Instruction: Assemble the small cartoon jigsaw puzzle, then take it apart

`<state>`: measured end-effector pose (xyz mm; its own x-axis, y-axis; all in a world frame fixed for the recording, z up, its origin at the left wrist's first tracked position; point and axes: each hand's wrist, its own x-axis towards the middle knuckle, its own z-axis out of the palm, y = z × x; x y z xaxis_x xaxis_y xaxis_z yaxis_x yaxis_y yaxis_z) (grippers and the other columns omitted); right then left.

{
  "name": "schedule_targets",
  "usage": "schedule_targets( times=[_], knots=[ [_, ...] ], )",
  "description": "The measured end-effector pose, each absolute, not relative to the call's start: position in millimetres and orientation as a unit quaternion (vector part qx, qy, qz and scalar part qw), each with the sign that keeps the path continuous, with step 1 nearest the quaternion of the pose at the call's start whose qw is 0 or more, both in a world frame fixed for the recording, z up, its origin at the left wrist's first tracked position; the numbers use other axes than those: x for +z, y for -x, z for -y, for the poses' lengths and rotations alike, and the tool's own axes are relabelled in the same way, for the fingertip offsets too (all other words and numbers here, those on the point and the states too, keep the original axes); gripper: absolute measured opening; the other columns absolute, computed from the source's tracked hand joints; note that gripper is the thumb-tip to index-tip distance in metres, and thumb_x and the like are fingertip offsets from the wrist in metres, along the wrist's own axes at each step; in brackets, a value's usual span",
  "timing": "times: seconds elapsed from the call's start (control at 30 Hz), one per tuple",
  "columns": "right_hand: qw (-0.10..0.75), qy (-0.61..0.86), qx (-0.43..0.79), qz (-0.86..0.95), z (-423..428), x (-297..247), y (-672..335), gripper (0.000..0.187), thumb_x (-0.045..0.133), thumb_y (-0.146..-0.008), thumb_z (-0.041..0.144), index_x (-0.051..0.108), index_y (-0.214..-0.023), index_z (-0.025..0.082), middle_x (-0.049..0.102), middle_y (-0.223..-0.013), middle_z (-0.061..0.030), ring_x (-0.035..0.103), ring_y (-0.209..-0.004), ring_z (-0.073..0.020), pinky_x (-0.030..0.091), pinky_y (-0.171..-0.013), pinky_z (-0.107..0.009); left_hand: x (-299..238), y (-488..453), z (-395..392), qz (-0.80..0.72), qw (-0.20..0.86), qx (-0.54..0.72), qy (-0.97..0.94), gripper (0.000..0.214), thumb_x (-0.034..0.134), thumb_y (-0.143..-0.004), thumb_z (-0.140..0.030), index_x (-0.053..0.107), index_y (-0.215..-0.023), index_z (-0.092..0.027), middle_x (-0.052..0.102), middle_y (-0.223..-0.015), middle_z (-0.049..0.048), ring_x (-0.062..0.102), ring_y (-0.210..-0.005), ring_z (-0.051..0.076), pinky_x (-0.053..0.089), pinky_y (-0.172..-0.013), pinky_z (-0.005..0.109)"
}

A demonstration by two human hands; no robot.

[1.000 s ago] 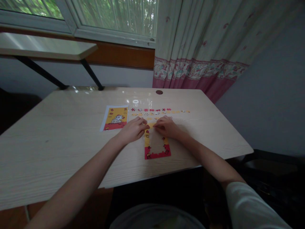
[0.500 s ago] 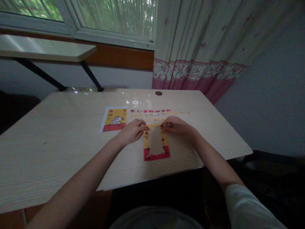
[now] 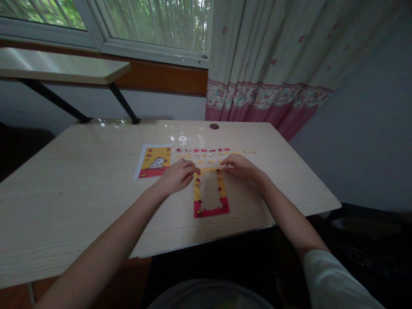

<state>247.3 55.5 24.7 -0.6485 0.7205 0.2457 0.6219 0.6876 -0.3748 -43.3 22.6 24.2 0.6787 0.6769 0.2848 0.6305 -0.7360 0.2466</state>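
Note:
A jigsaw frame (image 3: 210, 209), yellow at the sides and red along the bottom with a bare middle, lies on the pale wooden table (image 3: 80, 193). My left hand (image 3: 177, 175) rests with curled fingers at the frame's top left corner. My right hand (image 3: 240, 167) lies at the top right corner, fingertips pressed on the top edge. Whether either hand pinches a piece is hidden. Rows of loose puzzle pieces (image 3: 212, 153), red and yellow, lie just beyond both hands. A reference picture card (image 3: 155, 160) with a white cartoon animal lies to the left.
A round cable hole (image 3: 214, 126) sits near the table's far edge. A raised shelf on black legs (image 3: 64, 68) stands at the back left under the window. A floral curtain (image 3: 267, 64) hangs at the back right. The table's right edge drops to a dark floor.
My right hand has moved off the frame's middle to its top right corner, uncovering the frame. My left hand has stayed at the top left corner.

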Motion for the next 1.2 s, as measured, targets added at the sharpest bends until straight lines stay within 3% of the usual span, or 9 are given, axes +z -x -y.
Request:
schedule_targets(
  times=[0.3,0.7,1.03,1.2],
  knots=[
    [0.222,0.473,0.089,0.848,-68,30,-283,0.016,0.055,-0.082,0.024,0.069,-0.087,0.016,0.065,-0.081,-0.0052,0.057,-0.071,-0.0134,0.04,-0.067,-0.024,24,45,-40,-0.462,0.008,0.203,-0.863,0.031,0.041,-0.086,-0.025,0.068,-0.097,-0.015,0.061,-0.088,0.0103,0.051,-0.085,0.023,0.043,-0.079,0.038],
    [0.207,0.46,0.12,0.855,-69,24,-275,0.018,0.054,-0.083,0.026,0.069,-0.086,0.016,0.065,-0.079,-0.005,0.056,-0.071,-0.0133,0.039,-0.066,-0.023,36,14,-60,-0.468,-0.019,0.103,-0.878,0.028,0.046,-0.084,-0.029,0.071,-0.091,-0.018,0.062,-0.089,0.0102,0.048,-0.088,0.024,0.037,-0.077,0.033],
    [0.209,0.433,0.112,0.87,-67,21,-263,0.018,0.054,-0.083,0.024,0.069,-0.085,0.015,0.065,-0.076,-0.0045,0.054,-0.068,-0.0121,0.038,-0.064,-0.022,35,11,-74,-0.473,0.086,0.123,-0.868,0.012,0.056,-0.075,-0.021,0.066,-0.079,-0.016,0.064,-0.083,0.0078,0.05,-0.083,0.022,0.037,-0.078,0.033],
    [0.242,0.41,0.108,0.873,-57,21,-247,0.016,0.054,-0.084,0.024,0.068,-0.084,0.016,0.066,-0.077,-0.0047,0.056,-0.07,-0.0122,0.039,-0.067,-0.023,31,11,-61,-0.467,0.215,0.252,-0.82,0.009,0.055,-0.076,-0.022,0.061,-0.072,-0.015,0.06,-0.067,0.0028,0.052,-0.066,0.015,0.039,-0.061,0.026]
  ],
)
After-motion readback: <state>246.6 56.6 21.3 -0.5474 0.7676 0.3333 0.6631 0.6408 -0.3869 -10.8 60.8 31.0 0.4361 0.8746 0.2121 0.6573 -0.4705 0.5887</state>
